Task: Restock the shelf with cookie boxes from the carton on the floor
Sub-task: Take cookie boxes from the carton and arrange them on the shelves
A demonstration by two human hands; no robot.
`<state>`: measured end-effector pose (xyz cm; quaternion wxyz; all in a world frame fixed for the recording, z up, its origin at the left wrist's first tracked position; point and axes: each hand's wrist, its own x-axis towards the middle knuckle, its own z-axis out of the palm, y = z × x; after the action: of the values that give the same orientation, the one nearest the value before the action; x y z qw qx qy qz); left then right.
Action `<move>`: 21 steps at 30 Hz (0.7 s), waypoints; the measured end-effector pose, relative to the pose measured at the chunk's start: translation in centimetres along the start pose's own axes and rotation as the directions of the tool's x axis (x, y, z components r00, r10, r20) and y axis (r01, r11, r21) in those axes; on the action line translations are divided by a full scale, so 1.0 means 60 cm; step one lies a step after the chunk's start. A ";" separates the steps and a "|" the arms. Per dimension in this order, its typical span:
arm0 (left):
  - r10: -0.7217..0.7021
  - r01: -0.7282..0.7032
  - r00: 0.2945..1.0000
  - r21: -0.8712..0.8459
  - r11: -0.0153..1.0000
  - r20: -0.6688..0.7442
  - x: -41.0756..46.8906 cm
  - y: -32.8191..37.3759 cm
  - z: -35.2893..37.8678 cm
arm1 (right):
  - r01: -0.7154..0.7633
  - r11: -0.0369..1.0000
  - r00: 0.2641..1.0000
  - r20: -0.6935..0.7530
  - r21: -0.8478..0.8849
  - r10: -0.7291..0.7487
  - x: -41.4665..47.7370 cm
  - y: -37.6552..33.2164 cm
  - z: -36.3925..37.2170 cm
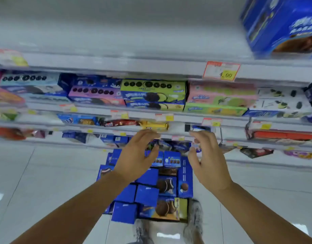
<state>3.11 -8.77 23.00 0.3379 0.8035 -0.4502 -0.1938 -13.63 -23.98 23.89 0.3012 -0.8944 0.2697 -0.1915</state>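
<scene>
Store aisle with white shelving and a pale tile floor (46, 182), for context. I'll use the pile of blue cookie boxes (146, 194) on the floor as the landmark, since everything sits relative to that. I honestly can't make out the carton walls around it, just boxes heaped at odd angles.

Up and left of the pile, the top shelf (116, 41) is a long bare white stretch. Directly above the pile is a lower shelf packed with mixed boxes, including a green one (153, 92).

Just over the pile's far end, the left hand (136, 155) hangs half open with its fingers loosely curled, holding nothing. Beside it, also above the pile, the right hand (209, 161) is the same: loosely curled and empty as far as I can tell, palm facing the other hand.

High up and right of the pile, one big blue box (282, 27) sits on the top shelf above a price tag (221, 70).

My read is that this is early days. There's one box up there, loads left on the floor, and the hands are between grabs.
</scene>
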 end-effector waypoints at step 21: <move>-0.582 0.437 0.734 0.411 0.800 0.350 -0.320 -0.498 0.304 | -0.349 0.894 0.694 0.563 -0.280 0.448 -0.269 0.200 0.587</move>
<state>-0.39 11.87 -10.99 0.0275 0.8686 -0.3002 -0.3933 -12.84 -7.04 -12.97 0.3378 -0.8469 0.3583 0.2007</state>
